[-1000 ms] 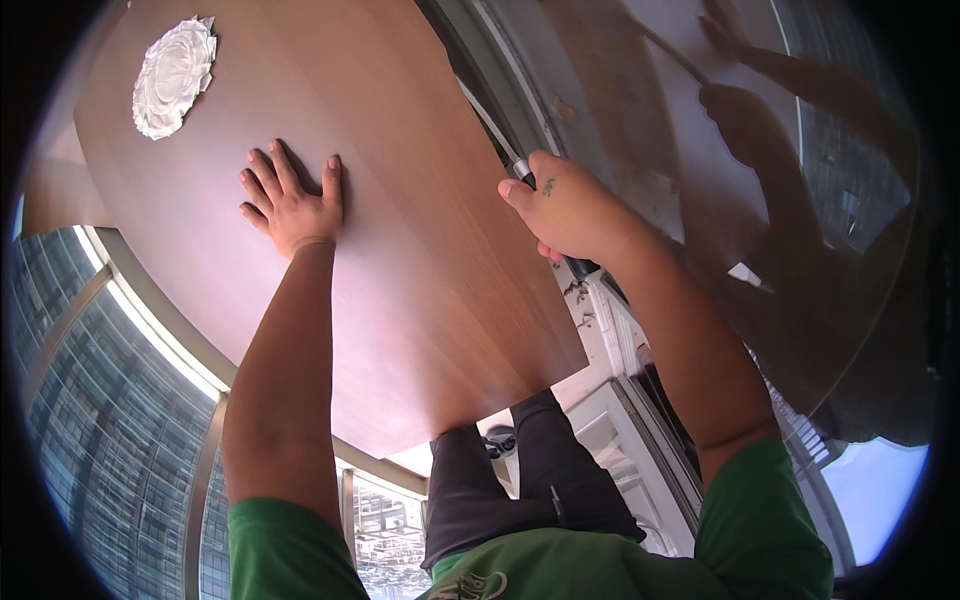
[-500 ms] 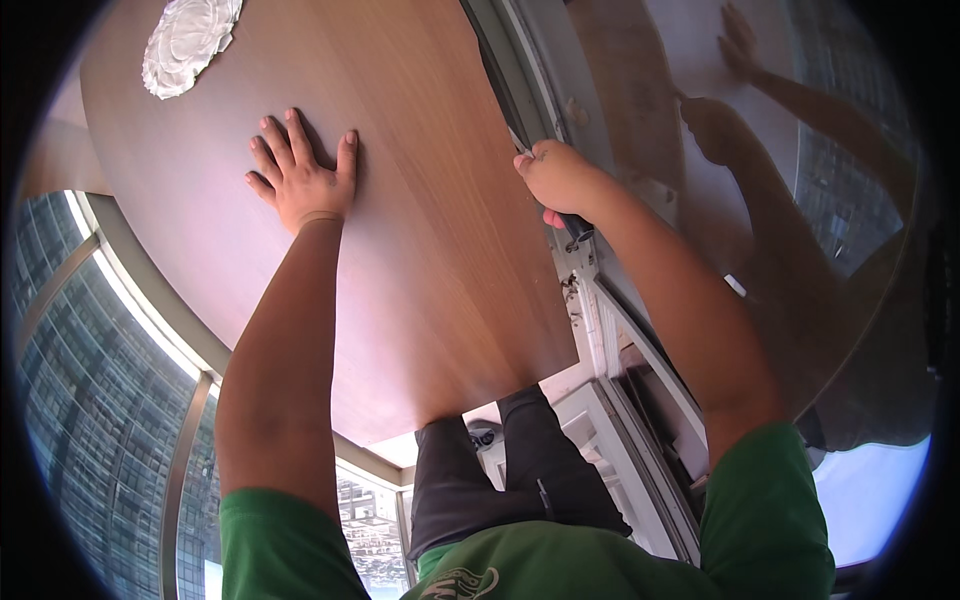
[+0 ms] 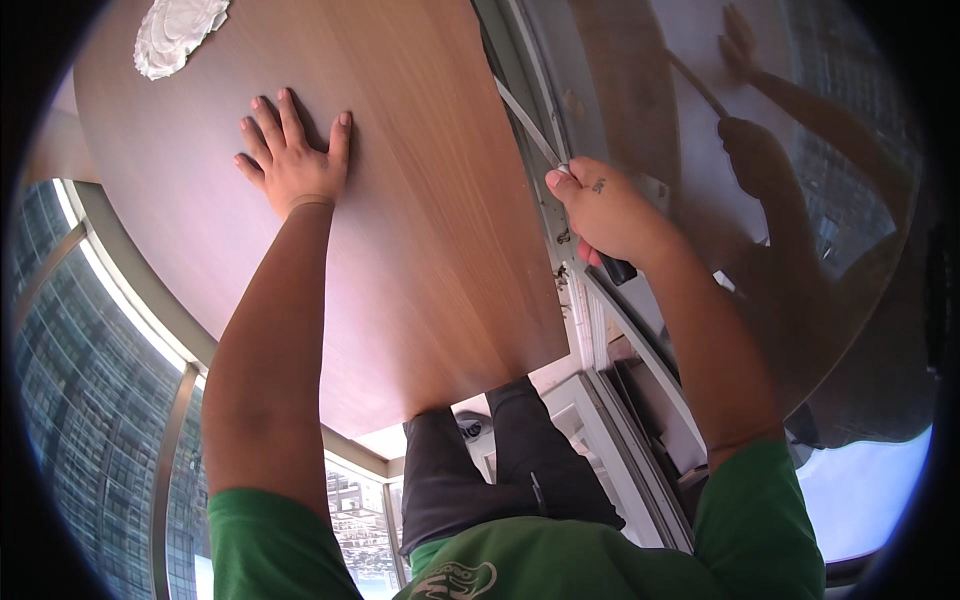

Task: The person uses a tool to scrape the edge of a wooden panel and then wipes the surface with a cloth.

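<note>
My left hand (image 3: 300, 165) lies flat with fingers spread on a wide wood-grain panel (image 3: 430, 230). To the right, my right hand (image 3: 612, 208) is closed round the dark handle of a long-bladed tool (image 3: 527, 120). Its narrow, straight metal blade points up and left, and the tip lies at or close to the panel's right edge; whether it touches cannot be made out. The exact kind of tool is not clear. A crumpled, pleated whitish piece (image 3: 178, 35) rests on the panel at the upper left.
A glossy dark surface (image 3: 690, 230) at the right mirrors both arms and the tool. Between it and the panel runs a pale frame (image 3: 590, 320) with bits of debris. Windows (image 3: 95, 400) line the left side; my legs (image 3: 510, 450) stand below the panel.
My right hand has moved down and right, away from the panel's edge, and more of the blade shows. My left hand stays flat on the panel; the whole view has shifted slightly.
</note>
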The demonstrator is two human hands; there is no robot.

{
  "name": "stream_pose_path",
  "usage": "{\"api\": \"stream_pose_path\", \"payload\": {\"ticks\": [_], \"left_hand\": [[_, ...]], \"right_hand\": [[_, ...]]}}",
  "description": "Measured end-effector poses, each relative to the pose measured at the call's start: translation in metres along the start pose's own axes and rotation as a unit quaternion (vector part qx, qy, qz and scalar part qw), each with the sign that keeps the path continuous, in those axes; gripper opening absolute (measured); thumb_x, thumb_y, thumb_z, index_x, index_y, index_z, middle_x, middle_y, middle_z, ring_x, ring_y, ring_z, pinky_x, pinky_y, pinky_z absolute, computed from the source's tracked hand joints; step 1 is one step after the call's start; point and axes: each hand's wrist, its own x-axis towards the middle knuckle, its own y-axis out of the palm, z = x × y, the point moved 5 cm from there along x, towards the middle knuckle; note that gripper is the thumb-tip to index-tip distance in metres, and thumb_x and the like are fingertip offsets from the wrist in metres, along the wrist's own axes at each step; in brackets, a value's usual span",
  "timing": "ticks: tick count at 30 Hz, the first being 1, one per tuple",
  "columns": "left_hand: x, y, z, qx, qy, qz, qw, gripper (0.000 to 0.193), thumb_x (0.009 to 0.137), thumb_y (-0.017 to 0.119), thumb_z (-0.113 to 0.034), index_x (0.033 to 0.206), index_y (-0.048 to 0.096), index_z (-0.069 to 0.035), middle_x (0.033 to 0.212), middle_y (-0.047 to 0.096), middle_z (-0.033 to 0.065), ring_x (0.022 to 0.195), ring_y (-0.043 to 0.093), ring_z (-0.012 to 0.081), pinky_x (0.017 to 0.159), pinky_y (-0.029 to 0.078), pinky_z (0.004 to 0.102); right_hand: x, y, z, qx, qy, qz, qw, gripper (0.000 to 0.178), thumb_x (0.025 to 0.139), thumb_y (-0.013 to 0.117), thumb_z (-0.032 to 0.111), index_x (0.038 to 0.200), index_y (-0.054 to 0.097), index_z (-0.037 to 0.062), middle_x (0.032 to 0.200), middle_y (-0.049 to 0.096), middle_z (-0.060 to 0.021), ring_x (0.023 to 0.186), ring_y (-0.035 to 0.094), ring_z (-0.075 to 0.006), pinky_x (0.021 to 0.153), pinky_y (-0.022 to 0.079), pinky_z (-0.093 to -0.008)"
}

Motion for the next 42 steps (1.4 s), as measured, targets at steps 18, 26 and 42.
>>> {"api": "stream_pose_path", "payload": {"ticks": [18,26,42], "left_hand": [[0.002,0.001,-0.006,0.017,-0.002,0.015,1.000,0.089,0.089,0.041,-0.076,0.159,0.021,-0.026,0.167,0.014,0.0064,0.154,0.007,0.0303,0.121,0.001,0.0562],[0.003,-0.003,-0.007,0.007,-0.014,0.048,0.999,0.090,0.089,0.044,-0.073,0.160,0.018,-0.025,0.167,0.010,0.0065,0.154,0.005,0.0299,0.122,0.001,0.0560],[0.005,-0.011,-0.005,-0.008,-0.027,0.094,0.995,0.090,0.090,0.045,-0.070,0.160,0.016,-0.022,0.168,0.007,0.0068,0.154,0.003,0.0291,0.122,-0.001,0.0545]], "right_hand": [[-0.003,0.030,-0.099,-0.002,0.101,0.054,0.993,0.036,0.102,0.048,0.032,0.104,0.054,-0.0026,0.066,0.058,-0.0098,0.050,0.061,-0.0181,0.050,0.052,-0.0338],[0.006,-0.009,-0.015,0.242,-0.112,-0.079,0.961,0.038,0.103,0.051,0.040,0.102,0.053,0.0019,0.066,0.052,-0.0028,0.052,0.054,-0.0131,0.049,0.046,-0.0295],[0.077,-0.057,0.169,0.248,-0.129,-0.054,0.959,0.035,0.103,0.046,0.039,0.097,0.050,0.0053,0.071,0.051,-0.0049,0.052,0.055,-0.0184,0.046,0.047,-0.0317]]}}
